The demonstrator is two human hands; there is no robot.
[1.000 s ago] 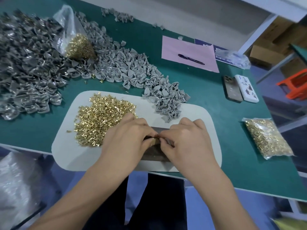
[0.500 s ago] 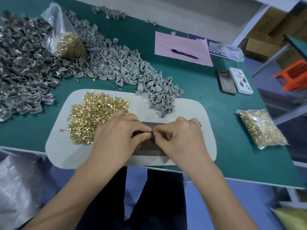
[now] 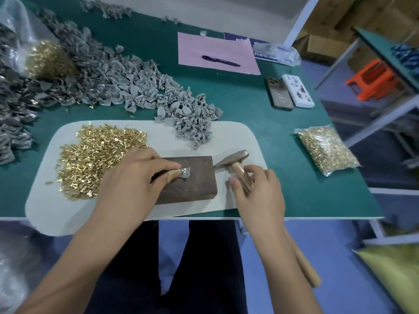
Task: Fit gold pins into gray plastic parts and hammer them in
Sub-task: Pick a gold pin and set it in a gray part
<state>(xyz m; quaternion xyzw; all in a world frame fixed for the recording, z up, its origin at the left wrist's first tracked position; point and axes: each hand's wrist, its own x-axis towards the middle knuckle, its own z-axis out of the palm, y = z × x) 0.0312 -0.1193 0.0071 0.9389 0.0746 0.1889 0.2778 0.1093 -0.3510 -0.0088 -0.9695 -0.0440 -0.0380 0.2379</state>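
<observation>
We pin one gray plastic part on the dark block near the front edge of the green worktop, our left hand pinching it between thumb and forefinger at the block's near-left area. A gold pin appears to sit in the part, though it is too small to be sure.

Our right hand reaches over the hammer, which lies on the white mat just beside the block's right edge. The fingers are loosely curled over the wooden handle and touching it, not yet closed round it.

The relation that matters, as we judge it: the hammer's head lies just to the right of the block, and its handle runs back toward us and off the worktop's edge, so the long axis already lines up with our right forearm. The right hand is the nearer one by far; the held part lies to its left, across the block.

Loose gold pins are heaped on the mat to the left, with more gray parts piled behind the block.
</observation>
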